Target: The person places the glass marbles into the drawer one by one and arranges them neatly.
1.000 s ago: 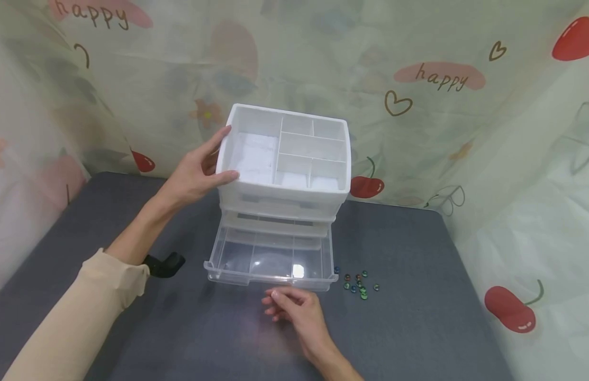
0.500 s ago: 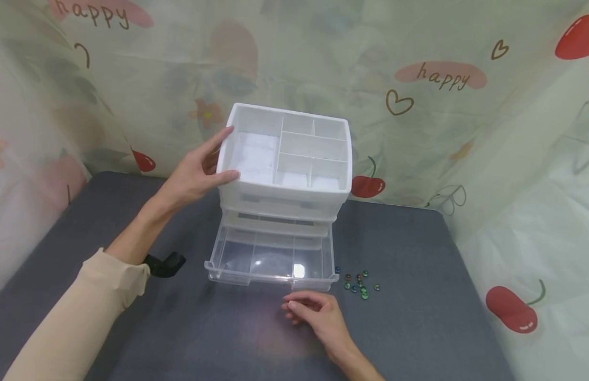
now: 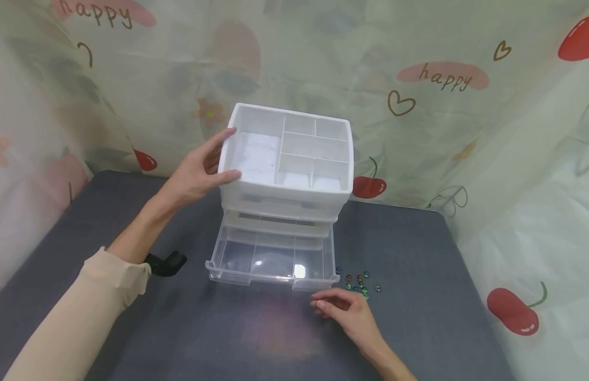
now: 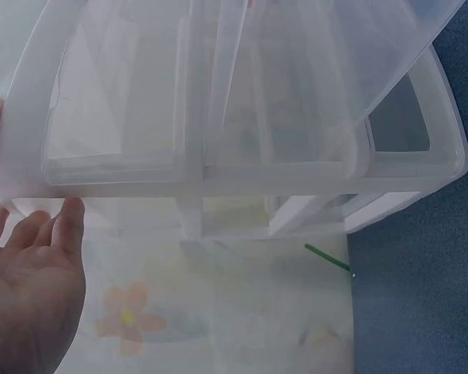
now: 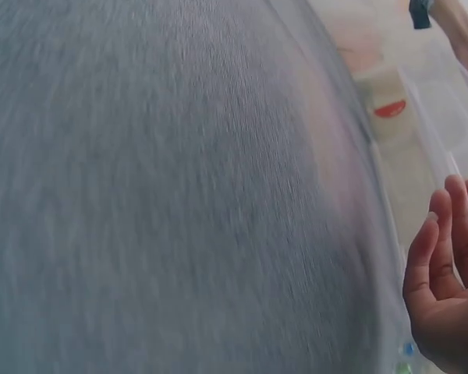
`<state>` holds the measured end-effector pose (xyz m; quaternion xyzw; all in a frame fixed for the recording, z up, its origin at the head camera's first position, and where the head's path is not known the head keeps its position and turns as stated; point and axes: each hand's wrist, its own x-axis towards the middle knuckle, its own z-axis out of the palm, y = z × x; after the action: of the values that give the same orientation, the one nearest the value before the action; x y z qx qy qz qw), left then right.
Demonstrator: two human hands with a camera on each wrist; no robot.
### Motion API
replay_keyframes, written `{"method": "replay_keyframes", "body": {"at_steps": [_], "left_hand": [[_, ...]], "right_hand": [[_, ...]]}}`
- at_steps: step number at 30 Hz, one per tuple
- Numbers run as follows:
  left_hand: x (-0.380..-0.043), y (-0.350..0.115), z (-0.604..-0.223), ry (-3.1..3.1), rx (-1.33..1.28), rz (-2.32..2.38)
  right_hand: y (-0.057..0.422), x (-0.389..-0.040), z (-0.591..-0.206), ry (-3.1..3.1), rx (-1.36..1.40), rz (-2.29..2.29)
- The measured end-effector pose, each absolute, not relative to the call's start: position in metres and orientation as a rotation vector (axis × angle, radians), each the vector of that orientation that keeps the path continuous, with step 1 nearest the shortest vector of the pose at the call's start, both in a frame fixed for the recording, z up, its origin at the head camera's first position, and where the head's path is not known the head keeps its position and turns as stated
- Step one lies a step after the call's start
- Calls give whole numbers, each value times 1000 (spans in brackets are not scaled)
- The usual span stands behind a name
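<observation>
A white desktop drawer organizer with a divided open top stands on the dark table. My left hand grips its left side, thumb over the front of the rim and fingertips at the back. In the left wrist view, fingers of the left hand lie along the organizer's translucent wall. Its lower clear drawer is pulled out toward me. Just in front of the drawer's right corner hovers my right hand, fingers loosely bent and holding nothing. Several glass marbles lie beyond it, partly hidden behind the hand.
A black strap sits at my left wrist, below the sleeve. Behind and beside the dark table hangs a patterned curtain with cherries and the word "happy". The table's right edge slopes down toward the front right.
My right hand has moved rightward along the front of the pulled-out drawer, from near its middle to its right corner by the marbles. The left hand keeps its hold on the organizer.
</observation>
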<state>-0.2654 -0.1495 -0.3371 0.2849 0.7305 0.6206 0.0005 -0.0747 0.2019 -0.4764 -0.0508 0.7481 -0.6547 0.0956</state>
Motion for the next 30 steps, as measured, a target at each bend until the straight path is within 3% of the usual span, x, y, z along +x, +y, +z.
{"method": "replay_keyframes", "body": {"at_steps": [15, 30], "left_hand": [[-266, -149, -337, 2315, 897, 1941], [-265, -150, -337, 2315, 889, 1938]], "right_hand": [[246, -83, -473, 2375, -466, -1945], [286, -96, -482, 2605, -373, -1844]]}}
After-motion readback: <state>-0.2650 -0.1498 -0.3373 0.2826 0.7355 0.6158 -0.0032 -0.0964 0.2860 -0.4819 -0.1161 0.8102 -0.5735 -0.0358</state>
